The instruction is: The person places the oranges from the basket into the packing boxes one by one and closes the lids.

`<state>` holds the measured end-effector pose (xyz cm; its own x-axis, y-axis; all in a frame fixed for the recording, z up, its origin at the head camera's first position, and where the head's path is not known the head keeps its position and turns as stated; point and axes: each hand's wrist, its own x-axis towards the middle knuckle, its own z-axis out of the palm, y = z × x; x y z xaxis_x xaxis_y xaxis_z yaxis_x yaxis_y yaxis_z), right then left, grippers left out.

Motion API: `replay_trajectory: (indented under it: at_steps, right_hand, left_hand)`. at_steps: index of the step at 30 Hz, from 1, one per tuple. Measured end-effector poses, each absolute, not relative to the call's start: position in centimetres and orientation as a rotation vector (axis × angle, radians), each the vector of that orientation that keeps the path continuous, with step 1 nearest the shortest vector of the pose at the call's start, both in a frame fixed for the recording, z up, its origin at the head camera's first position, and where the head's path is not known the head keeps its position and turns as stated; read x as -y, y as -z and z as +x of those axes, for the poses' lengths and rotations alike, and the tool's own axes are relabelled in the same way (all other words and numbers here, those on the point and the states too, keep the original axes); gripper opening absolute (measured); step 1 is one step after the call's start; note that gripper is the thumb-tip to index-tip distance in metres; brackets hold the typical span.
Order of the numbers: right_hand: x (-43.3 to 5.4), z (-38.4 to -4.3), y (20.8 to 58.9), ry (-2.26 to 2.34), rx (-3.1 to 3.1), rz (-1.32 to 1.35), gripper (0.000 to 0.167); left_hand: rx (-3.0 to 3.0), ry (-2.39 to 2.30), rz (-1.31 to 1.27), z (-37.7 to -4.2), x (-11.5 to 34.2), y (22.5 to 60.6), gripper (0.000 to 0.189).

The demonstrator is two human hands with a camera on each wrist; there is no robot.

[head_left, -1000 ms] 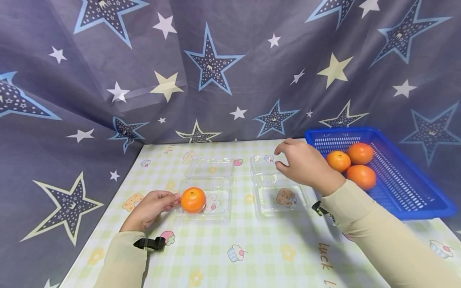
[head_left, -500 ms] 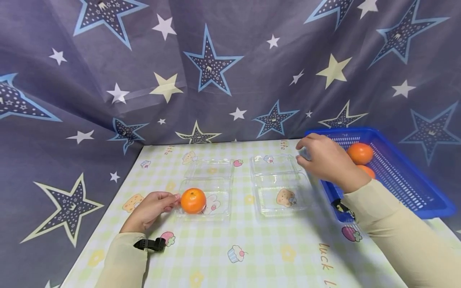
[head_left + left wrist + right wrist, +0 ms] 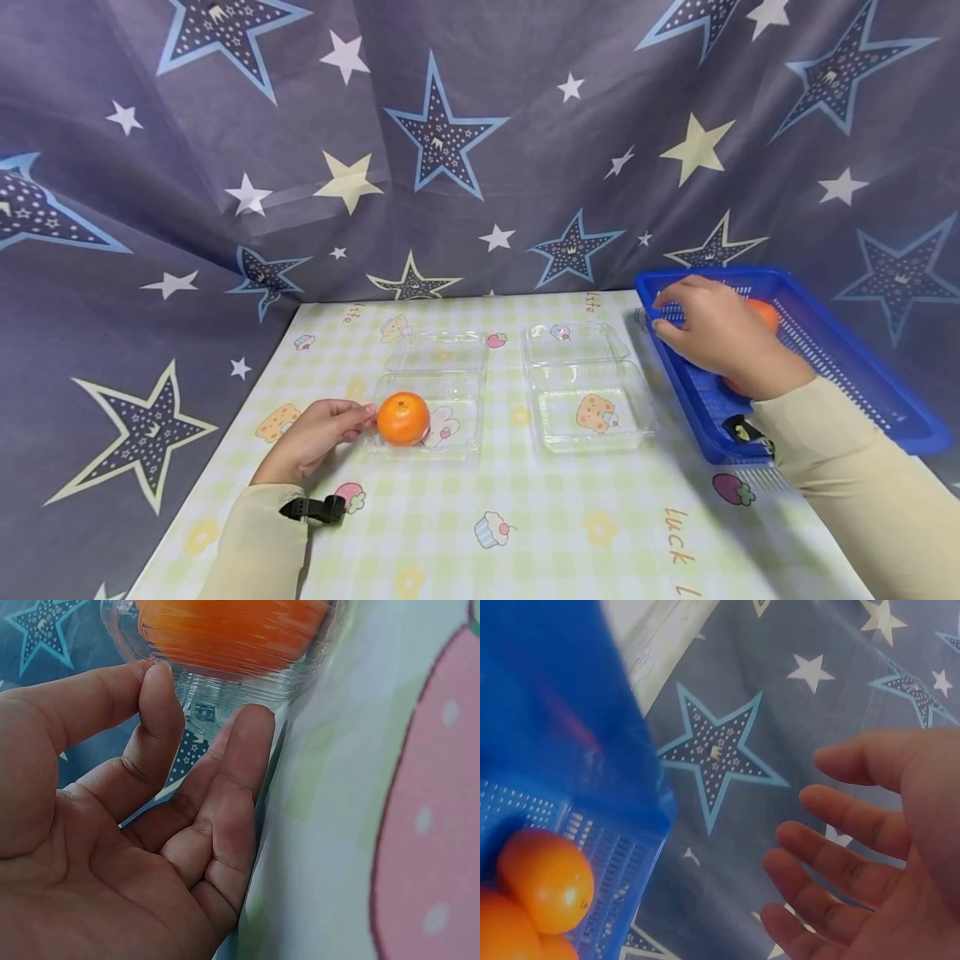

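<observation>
My left hand [image 3: 318,435] pinches the near left edge of an open clear plastic clamshell box [image 3: 463,417] between thumb and index finger. The left wrist view shows the pinch on the ribbed wall [image 3: 247,684]. An orange [image 3: 403,418] sits in that box's left half. Over the left side of a blue basket [image 3: 862,367] hovers my right hand [image 3: 723,329], holding nothing, its fingers loosely bent and apart. It mostly hides the oranges [image 3: 763,314] in the basket; the right wrist view shows several oranges [image 3: 546,881] there.
A second open clamshell box [image 3: 592,417] with nothing in it stands between the first box and the basket. Checked cloth [image 3: 562,500] covers the table, and a star-patterned curtain [image 3: 487,167] hangs right behind it.
My right hand has moved right, from above the second box to over the basket, covering most of the oranges. The left hand and its box have stayed put.
</observation>
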<state>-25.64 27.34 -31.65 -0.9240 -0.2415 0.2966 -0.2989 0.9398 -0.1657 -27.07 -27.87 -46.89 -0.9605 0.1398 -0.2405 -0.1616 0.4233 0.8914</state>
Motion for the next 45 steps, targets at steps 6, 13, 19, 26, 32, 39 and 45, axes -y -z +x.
replay_trajectory:
  at_steps: [6, 13, 19, 26, 32, 39, 45]
  right_hand:
    - [-28.8, -25.6, 31.8, -0.319, 2.873, 0.319, 0.034]
    - [-30.5, -26.0, 32.4, -0.386, 2.879, 0.268, 0.034]
    - [-32.0, -26.4, 32.8, -0.377, 2.871, 0.261, 0.034]
    - [-33.5, -26.8, 33.0, -0.376, 2.896, 0.215, 0.037]
    - [-34.5, -27.1, 33.6, -0.383, 2.948, 0.167, 0.041]
    - [-35.1, -27.2, 34.3, -0.387, 2.95, 0.165, 0.041]
    - [-35.6, -27.4, 34.9, -0.392, 2.962, 0.146, 0.045]
  left_hand:
    - [-2.4, -1.555, -0.033, -27.1, 27.7, 47.0, 0.043]
    - [-2.407, -1.544, -0.03, -27.1, 27.9, 47.1, 0.045]
    - [-2.407, -1.54, -0.019, -27.1, 28.0, 47.0, 0.042]
    - [-2.403, -1.548, -0.019, -27.0, 27.9, 46.7, 0.043]
    - [-2.401, -1.551, -0.022, -27.1, 27.7, 46.7, 0.043]
    - [-2.399, -1.555, -0.048, -27.2, 27.8, 46.9, 0.042]
    - [-2.395, -1.551, -0.034, -27.2, 27.7, 46.9, 0.042]
